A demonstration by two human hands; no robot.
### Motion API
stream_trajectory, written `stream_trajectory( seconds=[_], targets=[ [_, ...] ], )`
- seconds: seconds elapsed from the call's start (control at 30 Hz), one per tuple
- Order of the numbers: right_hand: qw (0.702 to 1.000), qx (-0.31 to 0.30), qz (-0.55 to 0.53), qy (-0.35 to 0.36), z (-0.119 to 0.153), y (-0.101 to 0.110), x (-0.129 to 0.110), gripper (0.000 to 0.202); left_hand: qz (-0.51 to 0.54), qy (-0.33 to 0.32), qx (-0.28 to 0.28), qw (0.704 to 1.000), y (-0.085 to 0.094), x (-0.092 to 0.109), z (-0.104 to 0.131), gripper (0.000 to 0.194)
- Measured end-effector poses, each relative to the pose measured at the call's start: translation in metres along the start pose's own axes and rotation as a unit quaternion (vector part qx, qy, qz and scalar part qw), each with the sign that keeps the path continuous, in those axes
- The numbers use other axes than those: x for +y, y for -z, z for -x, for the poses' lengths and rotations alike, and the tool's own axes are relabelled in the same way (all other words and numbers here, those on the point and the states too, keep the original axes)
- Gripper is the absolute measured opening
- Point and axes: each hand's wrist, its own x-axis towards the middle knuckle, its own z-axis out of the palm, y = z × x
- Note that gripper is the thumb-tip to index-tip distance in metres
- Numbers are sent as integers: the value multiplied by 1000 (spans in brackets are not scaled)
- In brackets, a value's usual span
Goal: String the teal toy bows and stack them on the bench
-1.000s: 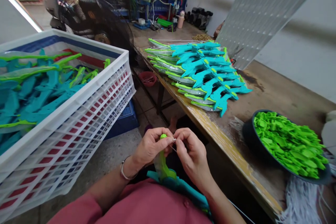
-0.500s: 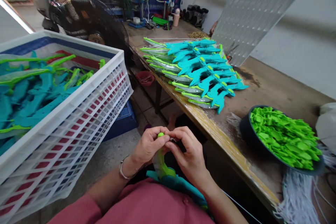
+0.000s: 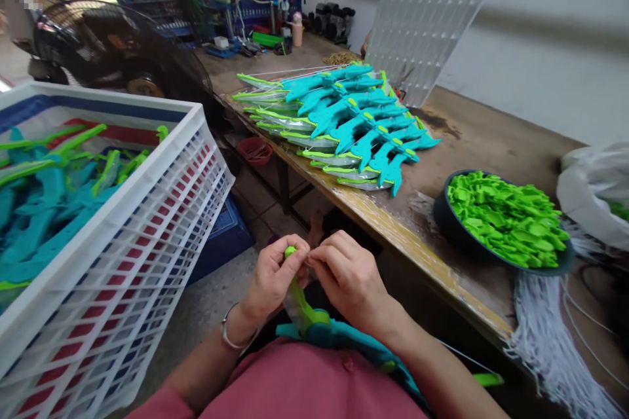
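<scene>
In my lap lies a teal and lime-green toy bow (image 3: 339, 334), partly covered by my right forearm. My left hand (image 3: 275, 275) is closed around the tip of its upright green limb (image 3: 302, 308), thumb pressed against it. My right hand (image 3: 346, 275) is pinched right beside that tip, fingertips meeting the left ones; what it pinches is too small to make out. A white string (image 3: 466, 357) emerges from under my right forearm and leads to the bow's other green tip (image 3: 489, 380).
Finished-looking toy bows overlap in a row on the workbench (image 3: 491, 124). A dark basin (image 3: 442, 209) of green plastic parts stands near the bench edge, above a bundle of white strings (image 3: 545, 340). A white crate (image 3: 196, 163) with more bows is on my left, before a black fan (image 3: 142, 72).
My view has turned slightly right, so the bench and crate appear shifted left. My hands stay together at the limb tip, the right fingers now pinched tighter. The bow's far green tip has come into view.
</scene>
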Motion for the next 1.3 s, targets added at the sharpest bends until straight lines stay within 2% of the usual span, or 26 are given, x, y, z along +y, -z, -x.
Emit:
stream_trajectory(
  seconds=[0.2, 0.4, 0.57, 0.67, 0.77, 0.83, 0.93, 1.03, 1.1, 1.2, 1.3],
  targets=[
    [999, -18, 14, -26, 7, 9, 0, 13, 14, 15, 1, 1000, -3, 5, 0, 27],
    [999, -7, -12, -46, 13, 14, 4, 11, 17, 19, -14, 1000, -4, 4, -3, 30],
    [997, 1, 77, 5, 11, 9, 7, 18, -5, 32, -35, 999, -1, 2, -6, 30],
    [992, 6, 126, 9, 10, 4, 7, 21, -4, 60, -56, 997, -1, -2, -10, 29],
    [989, 31, 145, -10, 12, 5, 0, 16, 57, 65, -16, 996, 5, -5, -22, 29],
    [989, 49, 141, -7, 17, 11, -8, 14, 96, 48, 45, 993, 18, -3, -36, 31],
    [990, 56, 126, 44, 29, 27, -21, 20, 114, -11, 134, 984, 56, 9, -60, 29],
    [982, 77, 136, 104, 45, 39, -23, 24, 137, -59, 196, 969, 103, 37, -84, 22],
    [979, 98, 140, 109, 59, 40, -15, 24, 174, -72, 246, 951, 129, 61, -99, 22],
    [986, 102, 119, 55, 86, 23, 8, 20, 222, -109, 296, 922, 152, 95, -125, 34],
    [992, 85, 95, -21, 116, -17, 38, 18, 225, -144, 299, 916, 154, 115, -168, 39]
  ],
)
